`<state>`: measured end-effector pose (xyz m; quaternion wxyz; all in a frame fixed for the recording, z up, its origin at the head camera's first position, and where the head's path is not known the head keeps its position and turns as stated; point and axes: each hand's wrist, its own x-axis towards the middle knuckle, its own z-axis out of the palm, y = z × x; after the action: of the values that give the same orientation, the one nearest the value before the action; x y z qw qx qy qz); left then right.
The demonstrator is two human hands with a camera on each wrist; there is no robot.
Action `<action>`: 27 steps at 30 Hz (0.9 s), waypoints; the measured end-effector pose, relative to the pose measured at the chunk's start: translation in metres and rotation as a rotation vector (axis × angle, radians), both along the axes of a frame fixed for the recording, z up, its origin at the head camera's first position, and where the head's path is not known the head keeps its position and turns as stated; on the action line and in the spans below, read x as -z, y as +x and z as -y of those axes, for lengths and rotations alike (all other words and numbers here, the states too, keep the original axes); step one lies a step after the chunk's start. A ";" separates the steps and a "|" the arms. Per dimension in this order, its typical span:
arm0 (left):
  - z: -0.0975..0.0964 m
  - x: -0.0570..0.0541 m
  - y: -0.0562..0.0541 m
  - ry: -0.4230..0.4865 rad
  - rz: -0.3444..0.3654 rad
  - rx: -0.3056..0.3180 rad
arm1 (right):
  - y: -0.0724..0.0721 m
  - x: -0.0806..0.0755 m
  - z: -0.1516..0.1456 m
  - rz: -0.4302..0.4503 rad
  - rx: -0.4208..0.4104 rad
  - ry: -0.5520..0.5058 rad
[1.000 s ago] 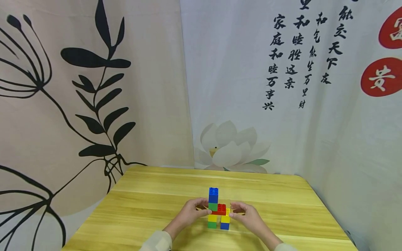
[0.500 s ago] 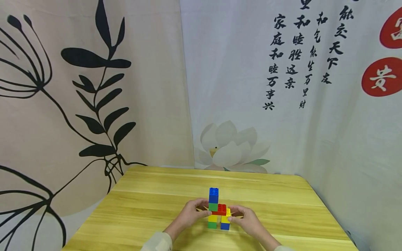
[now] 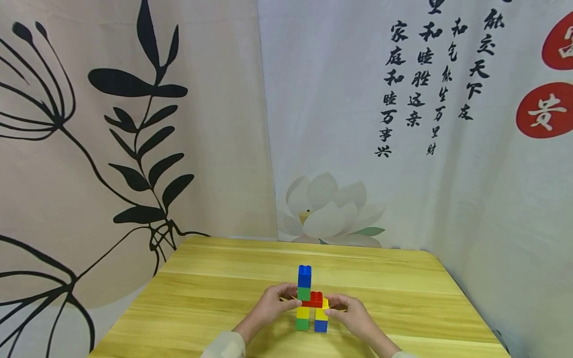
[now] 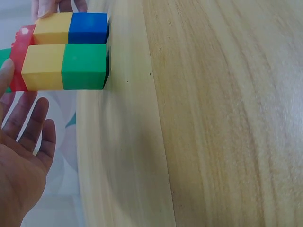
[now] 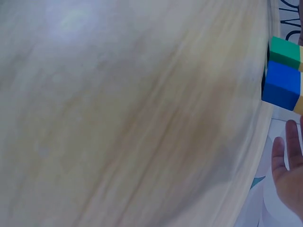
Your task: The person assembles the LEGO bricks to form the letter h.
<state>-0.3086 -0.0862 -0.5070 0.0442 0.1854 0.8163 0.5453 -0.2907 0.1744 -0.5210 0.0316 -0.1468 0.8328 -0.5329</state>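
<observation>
A small brick figure (image 3: 311,298) stands on the wooden table (image 3: 215,293). It has a blue brick (image 3: 304,276) on top, a green one below it, a red bar (image 3: 316,298) across, and two yellow legs on green and blue feet. My left hand (image 3: 273,306) touches its left side at the red bar, fingers straight. My right hand (image 3: 346,311) touches the right yellow leg (image 3: 321,313) with its thumb. The left wrist view shows the legs (image 4: 64,66), my open palm (image 4: 23,156) and the other hand's fingertips (image 4: 47,7). The right wrist view shows the blue foot (image 5: 281,85) and straight fingers (image 5: 289,165).
Printed cloth backdrops hang close behind and to both sides of the table, a leaf pattern (image 3: 134,124) on the left and a lotus with calligraphy (image 3: 331,209) on the right. Bare wood (image 4: 213,118) stretches around the figure.
My right hand has moved left until its thumb reached the yellow leg. The left hand has stayed at the figure's left side.
</observation>
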 end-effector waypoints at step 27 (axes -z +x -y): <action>0.000 0.003 -0.003 0.030 -0.030 -0.003 | 0.001 0.001 0.005 0.007 0.012 -0.043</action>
<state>-0.3114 -0.0865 -0.5104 0.0282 0.1932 0.8088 0.5548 -0.2895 0.1691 -0.5222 0.0280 -0.1406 0.8218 -0.5514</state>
